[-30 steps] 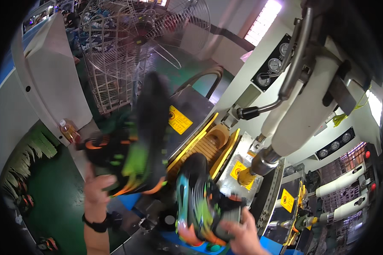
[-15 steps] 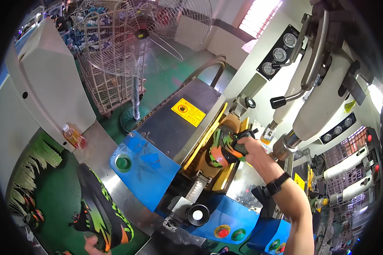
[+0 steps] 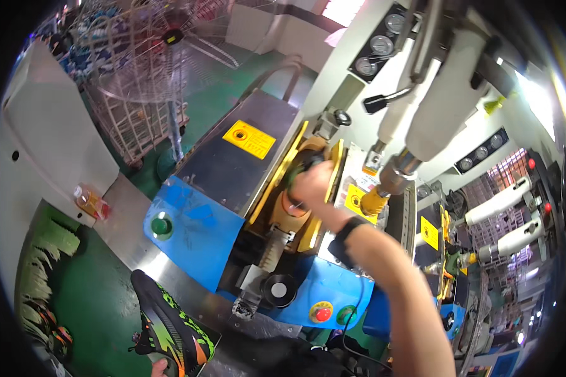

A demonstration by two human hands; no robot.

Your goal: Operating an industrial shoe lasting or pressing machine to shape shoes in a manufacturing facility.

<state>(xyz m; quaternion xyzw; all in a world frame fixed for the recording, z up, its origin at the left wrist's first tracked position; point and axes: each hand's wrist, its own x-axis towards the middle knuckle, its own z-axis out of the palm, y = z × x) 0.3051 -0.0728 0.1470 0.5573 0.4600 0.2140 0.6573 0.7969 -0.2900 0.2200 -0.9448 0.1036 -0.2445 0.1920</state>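
The right hand (image 3: pixel 314 182) has swung in from the three-o'clock side to between the yellow side plates (image 3: pixel 279 173), over the dark shoe (image 3: pixel 295 174) in the trough (image 3: pixel 283 218); its grip is too blurred for me to tell. At seven o'clock the left hand (image 3: pixel 160 367) grips a black-green shoe (image 3: pixel 170 323). I'd keep the trough's shoe straight, toward one o'clock.

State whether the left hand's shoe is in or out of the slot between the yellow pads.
Out: the left hand holds the dark shoe at lower left, apart from both yellow pads.
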